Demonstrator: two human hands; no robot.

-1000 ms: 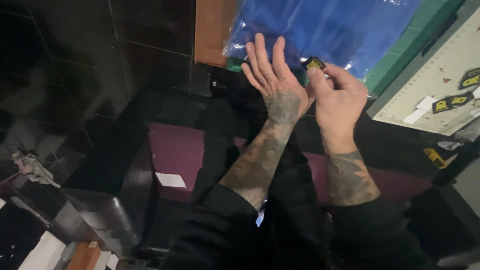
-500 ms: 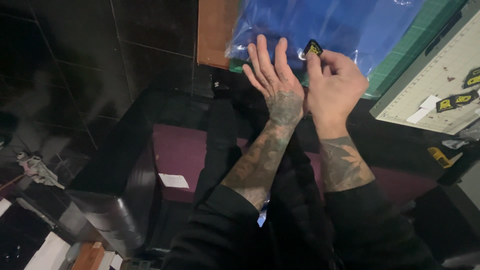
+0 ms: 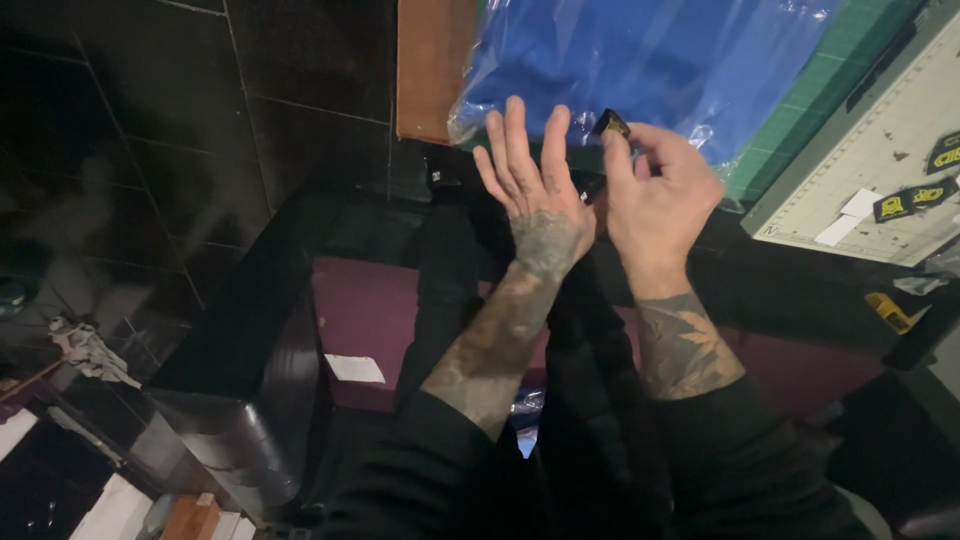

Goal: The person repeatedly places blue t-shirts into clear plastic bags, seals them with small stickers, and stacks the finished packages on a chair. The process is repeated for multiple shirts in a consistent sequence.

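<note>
My left hand (image 3: 535,190) is spread flat, fingers apart and pointing up, its back toward me, just below a blue garment in a clear plastic bag (image 3: 650,60). My right hand (image 3: 660,195) is beside it, thumb and fingers pinched on a small black patch with yellow markings (image 3: 611,124), held at the lower edge of the bag. Both forearms are tattooed and come out of black sleeves. My dark-clothed legs lie below the hands.
A pale cutting mat (image 3: 880,170) on a green mat (image 3: 800,120) at the right carries two black-and-yellow patches (image 3: 912,200) and white paper strips. A brown wooden panel (image 3: 430,65), a maroon surface with a white slip (image 3: 353,368), and dark floor tiles lie left.
My right hand has lifted the small patch a little higher toward the blue bag. My left hand stays spread beside it.
</note>
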